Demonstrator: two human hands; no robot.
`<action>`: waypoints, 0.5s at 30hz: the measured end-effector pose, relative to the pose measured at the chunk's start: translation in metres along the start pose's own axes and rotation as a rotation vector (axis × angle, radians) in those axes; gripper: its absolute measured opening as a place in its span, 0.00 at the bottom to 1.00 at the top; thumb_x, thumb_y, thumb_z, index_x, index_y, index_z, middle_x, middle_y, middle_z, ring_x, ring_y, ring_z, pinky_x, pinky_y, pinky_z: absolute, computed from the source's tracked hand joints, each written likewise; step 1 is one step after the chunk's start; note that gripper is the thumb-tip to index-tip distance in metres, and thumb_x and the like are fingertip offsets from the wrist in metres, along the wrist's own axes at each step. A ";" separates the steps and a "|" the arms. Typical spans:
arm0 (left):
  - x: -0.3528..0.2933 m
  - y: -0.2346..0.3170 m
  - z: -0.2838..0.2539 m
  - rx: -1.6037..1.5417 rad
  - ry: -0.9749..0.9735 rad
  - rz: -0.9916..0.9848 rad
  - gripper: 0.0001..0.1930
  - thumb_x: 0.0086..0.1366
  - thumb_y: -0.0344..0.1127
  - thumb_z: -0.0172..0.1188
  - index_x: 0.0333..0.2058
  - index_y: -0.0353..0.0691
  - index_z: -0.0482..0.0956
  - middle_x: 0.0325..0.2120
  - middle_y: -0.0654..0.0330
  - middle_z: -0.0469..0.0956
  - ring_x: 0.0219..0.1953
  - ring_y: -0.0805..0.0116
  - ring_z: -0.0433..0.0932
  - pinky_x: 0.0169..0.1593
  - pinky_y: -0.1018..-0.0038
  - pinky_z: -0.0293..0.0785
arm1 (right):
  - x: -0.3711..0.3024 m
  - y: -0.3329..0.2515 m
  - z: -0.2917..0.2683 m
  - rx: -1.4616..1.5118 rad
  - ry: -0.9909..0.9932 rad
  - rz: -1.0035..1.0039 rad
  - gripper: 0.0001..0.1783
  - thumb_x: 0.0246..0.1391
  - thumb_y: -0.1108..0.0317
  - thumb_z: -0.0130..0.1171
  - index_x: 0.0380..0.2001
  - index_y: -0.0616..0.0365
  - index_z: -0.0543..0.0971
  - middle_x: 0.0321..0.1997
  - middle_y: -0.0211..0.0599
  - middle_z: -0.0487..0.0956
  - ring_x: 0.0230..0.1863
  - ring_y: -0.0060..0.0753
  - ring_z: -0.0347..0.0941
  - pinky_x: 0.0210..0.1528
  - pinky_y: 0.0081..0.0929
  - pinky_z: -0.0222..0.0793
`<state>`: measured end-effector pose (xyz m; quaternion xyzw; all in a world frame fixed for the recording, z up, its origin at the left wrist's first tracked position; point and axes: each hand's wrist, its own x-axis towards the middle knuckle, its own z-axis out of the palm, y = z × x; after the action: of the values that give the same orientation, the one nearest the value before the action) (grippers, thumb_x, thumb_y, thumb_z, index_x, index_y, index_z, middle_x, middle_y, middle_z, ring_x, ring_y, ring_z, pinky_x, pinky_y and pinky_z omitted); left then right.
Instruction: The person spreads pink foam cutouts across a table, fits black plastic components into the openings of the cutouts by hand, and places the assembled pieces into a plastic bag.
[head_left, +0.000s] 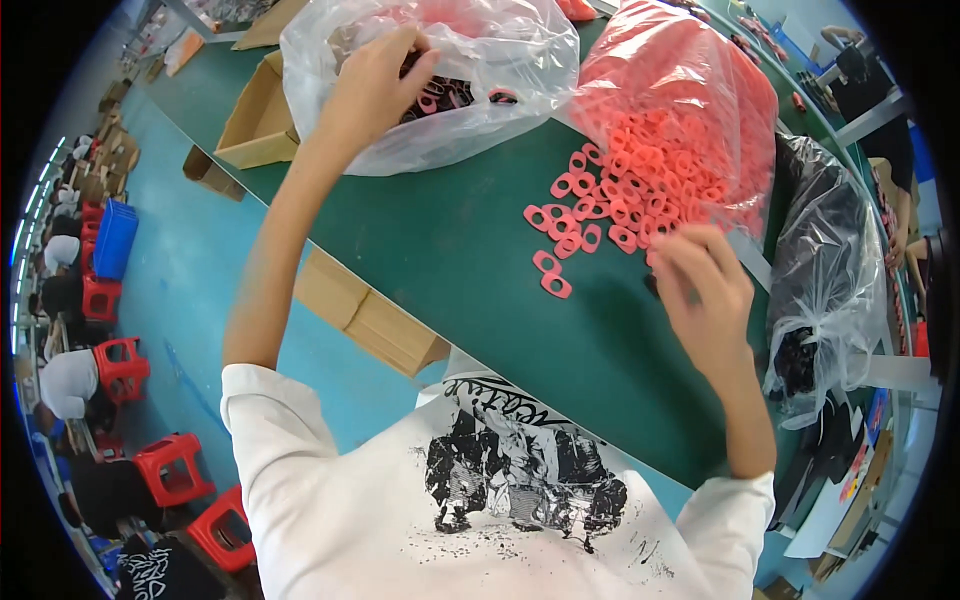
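My left hand (385, 80) reaches over the mouth of a clear plastic bag (400, 150) at the back. Its fingers are bent and apart above black pieces with pink parts (440, 98) inside. On the right, my right hand (705, 285) is curled and slightly blurred at the near edge of a heap of small coral-red oval rings (640, 195). A small dark piece (651, 286) shows at its fingers, mostly hidden by them. The heap spills from a large clear bag of red rings (680, 70). Some loose rings (556, 287) lie toward me.
The green tabletop (430, 240) runs diagonally. An open cardboard box (255, 115) stands left of the bag. A tied clear bag with black contents (835, 260) is at the right. Below the table edge is a carton (365, 310); red stools (172, 470) and seated people are further left.
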<state>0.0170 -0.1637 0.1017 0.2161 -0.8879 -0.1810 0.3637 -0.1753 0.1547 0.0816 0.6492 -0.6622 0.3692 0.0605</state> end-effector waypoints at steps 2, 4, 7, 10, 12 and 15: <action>0.002 -0.042 0.004 0.606 0.115 0.453 0.09 0.61 0.28 0.62 0.40 0.36 0.78 0.39 0.56 0.77 0.37 0.60 0.78 0.38 0.67 0.75 | 0.041 -0.009 0.002 0.028 0.155 -0.134 0.09 0.52 0.81 0.60 0.38 0.61 0.80 0.35 0.34 0.77 0.30 0.27 0.73 0.29 0.23 0.69; -0.009 -0.020 0.021 0.445 0.060 0.435 0.10 0.61 0.29 0.61 0.41 0.36 0.77 0.41 0.55 0.76 0.41 0.57 0.77 0.42 0.65 0.74 | 0.051 -0.011 -0.007 0.015 0.180 -0.001 0.09 0.52 0.81 0.61 0.38 0.61 0.80 0.35 0.33 0.77 0.30 0.25 0.73 0.28 0.22 0.68; -0.014 0.005 0.048 0.269 -0.042 0.374 0.10 0.61 0.33 0.59 0.41 0.40 0.77 0.41 0.52 0.77 0.45 0.51 0.76 0.48 0.59 0.74 | 0.028 0.004 -0.012 -0.156 0.004 0.183 0.09 0.53 0.80 0.60 0.38 0.60 0.80 0.34 0.38 0.77 0.31 0.33 0.75 0.31 0.28 0.69; 0.006 0.002 0.080 0.298 -0.334 0.391 0.07 0.60 0.30 0.58 0.38 0.38 0.76 0.40 0.49 0.77 0.41 0.49 0.77 0.45 0.58 0.75 | -0.045 0.024 -0.006 -0.241 -0.351 0.315 0.09 0.53 0.79 0.59 0.40 0.60 0.80 0.37 0.45 0.75 0.35 0.46 0.78 0.37 0.35 0.72; 0.012 0.002 0.077 0.257 -0.475 0.283 0.05 0.62 0.31 0.57 0.35 0.36 0.76 0.40 0.51 0.77 0.35 0.53 0.78 0.41 0.61 0.74 | -0.057 0.025 0.000 -0.062 -0.329 0.361 0.10 0.52 0.78 0.62 0.39 0.63 0.79 0.40 0.44 0.75 0.35 0.40 0.78 0.36 0.31 0.73; 0.019 -0.001 0.056 0.021 -0.330 0.320 0.06 0.62 0.31 0.57 0.36 0.36 0.77 0.33 0.52 0.77 0.33 0.54 0.79 0.40 0.62 0.74 | -0.056 0.013 -0.005 0.052 -0.379 0.435 0.09 0.50 0.80 0.64 0.36 0.63 0.79 0.40 0.41 0.74 0.33 0.34 0.77 0.35 0.28 0.72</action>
<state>-0.0356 -0.1653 0.0744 0.0437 -0.9601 -0.1444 0.2354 -0.1805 0.2019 0.0491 0.5508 -0.7756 0.2625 -0.1618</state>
